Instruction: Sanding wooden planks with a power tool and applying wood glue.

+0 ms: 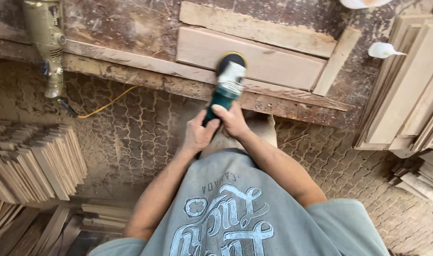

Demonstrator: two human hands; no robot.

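Both hands are clamped on the green body of an angle grinder (226,87), the left hand (197,133) wrapped round the rear of the handle and the right hand (233,121) just beside it, a little nearer the head. The grinder's round disc rests flat on a pale wooden board (273,64) that lies on the worn, dusty table (131,28). The tool looks rigid and fairly heavy for its size, with a smooth plastic shell likely slick under the sawdust, so a two-handed hold on the slim handle behind the white head seems the sound place to take it. The board looks stiff and light. To the left of the grinder a second, dust-coated power tool (45,42) lies on the table's edge, its yellow cable trailing below; to the grinder's right stands a stack of planks (406,85)
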